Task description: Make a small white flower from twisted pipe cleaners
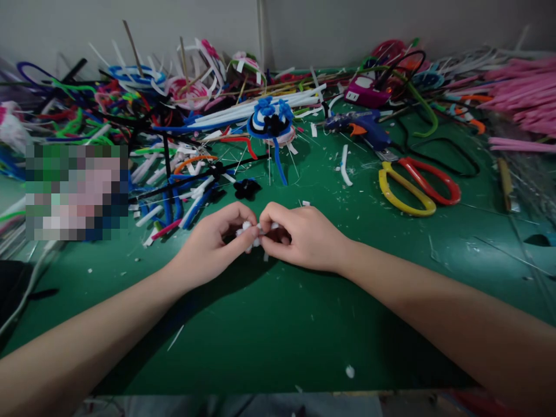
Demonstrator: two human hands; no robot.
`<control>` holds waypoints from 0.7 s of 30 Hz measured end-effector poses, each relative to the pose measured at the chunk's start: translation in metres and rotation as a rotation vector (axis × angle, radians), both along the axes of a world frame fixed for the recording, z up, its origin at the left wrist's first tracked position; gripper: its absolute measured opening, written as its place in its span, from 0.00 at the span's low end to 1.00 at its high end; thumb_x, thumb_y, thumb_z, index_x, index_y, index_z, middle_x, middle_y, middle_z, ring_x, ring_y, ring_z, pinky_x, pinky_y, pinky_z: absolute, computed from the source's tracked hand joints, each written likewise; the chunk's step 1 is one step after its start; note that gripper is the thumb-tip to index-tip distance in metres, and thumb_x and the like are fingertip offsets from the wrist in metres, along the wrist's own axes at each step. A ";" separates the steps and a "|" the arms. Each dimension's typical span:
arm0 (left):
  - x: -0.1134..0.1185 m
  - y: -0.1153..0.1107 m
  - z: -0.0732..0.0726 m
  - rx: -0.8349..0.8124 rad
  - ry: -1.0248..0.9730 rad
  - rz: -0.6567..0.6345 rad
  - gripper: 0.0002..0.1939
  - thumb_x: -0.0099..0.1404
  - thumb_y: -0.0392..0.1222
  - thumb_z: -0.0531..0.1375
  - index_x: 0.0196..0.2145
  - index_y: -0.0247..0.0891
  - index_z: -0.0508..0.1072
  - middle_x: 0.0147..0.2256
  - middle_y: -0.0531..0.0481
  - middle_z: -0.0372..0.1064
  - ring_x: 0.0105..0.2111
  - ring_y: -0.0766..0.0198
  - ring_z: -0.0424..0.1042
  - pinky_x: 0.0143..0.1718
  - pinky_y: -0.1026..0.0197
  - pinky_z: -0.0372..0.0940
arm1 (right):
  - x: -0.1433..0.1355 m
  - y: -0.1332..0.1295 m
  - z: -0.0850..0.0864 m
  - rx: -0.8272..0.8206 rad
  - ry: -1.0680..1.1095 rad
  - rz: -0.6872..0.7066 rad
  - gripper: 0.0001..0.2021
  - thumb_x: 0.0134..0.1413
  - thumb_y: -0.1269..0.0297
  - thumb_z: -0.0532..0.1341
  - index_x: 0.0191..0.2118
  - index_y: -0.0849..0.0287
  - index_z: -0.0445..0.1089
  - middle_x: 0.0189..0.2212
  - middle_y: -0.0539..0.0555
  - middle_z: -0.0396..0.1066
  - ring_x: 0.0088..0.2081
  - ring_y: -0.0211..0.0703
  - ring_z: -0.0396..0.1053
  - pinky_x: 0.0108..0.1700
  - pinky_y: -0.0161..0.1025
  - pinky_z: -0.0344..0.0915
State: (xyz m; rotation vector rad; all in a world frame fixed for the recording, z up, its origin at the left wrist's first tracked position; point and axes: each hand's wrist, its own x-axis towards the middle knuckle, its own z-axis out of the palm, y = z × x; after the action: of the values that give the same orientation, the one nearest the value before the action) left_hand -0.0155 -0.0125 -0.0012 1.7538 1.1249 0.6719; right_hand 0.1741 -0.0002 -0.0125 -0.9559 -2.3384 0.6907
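Far left, a blurred patch covers part of the clutter, so nothing can be read there, and no label or writing is legible anywhere on the green bench [278, 324]. Just beyond it lies a tangle of pipe cleaners [174, 174] in blue, white, black, orange and green, too many to count, heaped right back to the wall.

Now the middle: the left hand [212, 246] comes in from the lower left, fingers curled shut, thumb and forefinger pinching one side of a small white fuzzy piece [253, 234]. The right hand [299, 237] meets it, clamped on the other side of the same piece. The piece sits between the two sets of fingertips, low over the bench, mostly hidden by them; its exact shape cannot be told.

Just behind the hands lies one small black flower shape [247, 188]. Further back stands one blue and white hat-like piece [271, 121] with a black centre.

Moving right: one blue glue gun [365, 127] lies on its side, its nozzle pointing toward one pair of scissors [417, 185] with one yellow handle and one red, lying flat and well apart from the hands. Behind them sits a magenta object [367, 92], its white label too small to read. Far right, a thick sheaf of pink pipe cleaners [521, 98]. White snippets dot the bench all round.
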 end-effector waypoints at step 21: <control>0.000 0.001 0.003 -0.032 -0.143 0.047 0.03 0.65 0.36 0.57 0.32 0.37 0.66 0.24 0.56 0.66 0.23 0.73 0.69 0.25 0.72 0.64 | 0.001 0.001 0.000 -0.043 0.142 0.010 0.04 0.53 0.68 0.58 0.34 0.57 0.60 0.23 0.43 0.66 0.21 0.29 0.63 0.25 0.27 0.53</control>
State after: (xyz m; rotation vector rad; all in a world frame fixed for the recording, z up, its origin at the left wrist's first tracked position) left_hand -0.0153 -0.0119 0.0014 1.6292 1.0757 0.7908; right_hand 0.1753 0.0006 -0.0128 -0.8840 -2.2139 0.7901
